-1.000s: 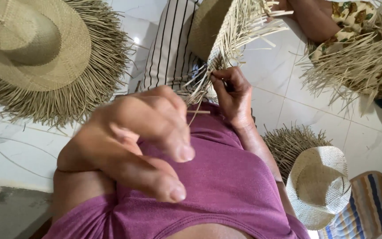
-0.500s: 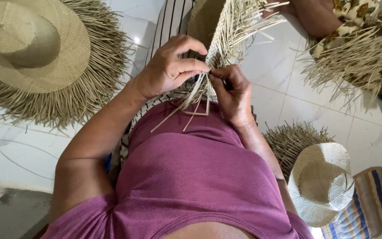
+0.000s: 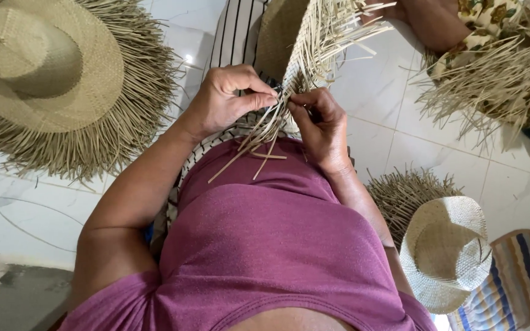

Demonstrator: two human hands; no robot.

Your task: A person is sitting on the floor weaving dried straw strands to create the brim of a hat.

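We pinch loose straw strands (image 3: 265, 132) of the unfinished woven hat (image 3: 289, 43) between thumb and fingers of our left hand (image 3: 225, 98), while our right hand (image 3: 320, 125) is closed on the brim edge beside it. The hat lies on our lap, its long axis running away from us; stiff, flat, pale strands point down toward our purple shirt (image 3: 277, 239).

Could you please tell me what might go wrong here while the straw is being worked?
The loose strands hanging below the left hand and right hand may tangle or snap. The pinched strip at the hat brim might slip free, loosening the weave. Stiff straw ends could prick the fingers.
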